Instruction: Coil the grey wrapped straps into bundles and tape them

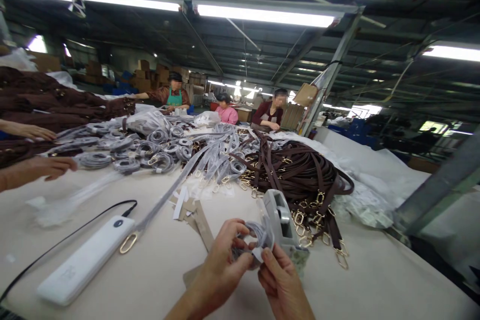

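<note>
Between my hands is a coiled strap (258, 232) in clear plastic wrap, held just above the table. My left hand (227, 255) curls its fingers and thumb around the coil's left side. From the right, my right hand (279, 277) pinches the coil's lower edge, where a small whitish patch shows. A grey tape dispenser (275, 202) with a roll in it stands right behind the coil. Left of it lie flat brown card pieces (200, 222). One plastic-wrapped strap (161, 205) stretches across the table, ending in a gold oval ring (128, 243).
Brown straps with gold rings (300, 170) are heaped at the right. Wrapped coils (150, 150) spread across the middle back. A white power bank (86, 260) with a black cable lies at left. Another person's hand (56, 167) reaches in there. Co-workers (268, 110) sit beyond; a metal post (442, 190) slants at right.
</note>
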`<state>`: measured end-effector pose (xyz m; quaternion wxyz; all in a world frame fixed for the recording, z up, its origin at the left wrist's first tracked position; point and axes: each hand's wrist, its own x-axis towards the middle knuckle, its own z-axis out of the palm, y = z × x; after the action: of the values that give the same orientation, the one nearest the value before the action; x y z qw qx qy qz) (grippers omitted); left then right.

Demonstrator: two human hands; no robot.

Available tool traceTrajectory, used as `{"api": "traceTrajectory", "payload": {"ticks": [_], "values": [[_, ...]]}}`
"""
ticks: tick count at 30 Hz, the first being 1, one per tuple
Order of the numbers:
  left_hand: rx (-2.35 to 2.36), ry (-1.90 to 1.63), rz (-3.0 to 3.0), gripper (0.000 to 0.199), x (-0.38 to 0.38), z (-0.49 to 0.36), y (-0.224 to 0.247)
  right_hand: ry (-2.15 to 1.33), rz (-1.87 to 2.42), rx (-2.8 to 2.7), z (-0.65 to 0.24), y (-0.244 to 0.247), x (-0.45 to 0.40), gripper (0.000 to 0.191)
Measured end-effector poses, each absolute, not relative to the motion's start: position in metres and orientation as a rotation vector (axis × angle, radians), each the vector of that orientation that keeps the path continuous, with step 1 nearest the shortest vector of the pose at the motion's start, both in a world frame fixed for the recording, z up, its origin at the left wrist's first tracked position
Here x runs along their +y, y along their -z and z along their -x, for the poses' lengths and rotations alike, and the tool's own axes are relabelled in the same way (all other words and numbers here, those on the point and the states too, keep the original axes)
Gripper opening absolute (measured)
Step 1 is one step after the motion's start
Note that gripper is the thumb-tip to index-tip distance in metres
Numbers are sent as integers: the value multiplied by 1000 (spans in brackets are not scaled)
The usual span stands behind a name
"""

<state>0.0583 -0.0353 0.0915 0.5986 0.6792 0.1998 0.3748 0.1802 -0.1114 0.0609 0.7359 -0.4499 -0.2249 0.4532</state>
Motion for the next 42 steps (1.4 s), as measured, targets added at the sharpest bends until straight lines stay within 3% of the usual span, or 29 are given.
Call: {"api": "traceTrajectory", "payload": {"ticks": [8,13,18,30,38,42], "values": [[418,-880,-1822,20,-28,-41,-117,-1020,1018,-659,-198,-56,-127,32],[480,-727,-1901,33,-33,-44,-120,-1047,1046,-671,-202,-53,-124,33],[566,-765,-1800,10,-28,-54,-104,-1073,1039,-642,-199,-52,-122,35],[721,-969,-1932,19,-45,-65,-94,-956,1096,-525,-186,-53,-108,38],[725,-1270,-2798,44,-62,-78,-31,-938,1012,-375,-169,-58,-95,40],[672,-1365,-2875,46,-58,-77,-5,-975,972,-369,-169,-50,-93,39]]}}
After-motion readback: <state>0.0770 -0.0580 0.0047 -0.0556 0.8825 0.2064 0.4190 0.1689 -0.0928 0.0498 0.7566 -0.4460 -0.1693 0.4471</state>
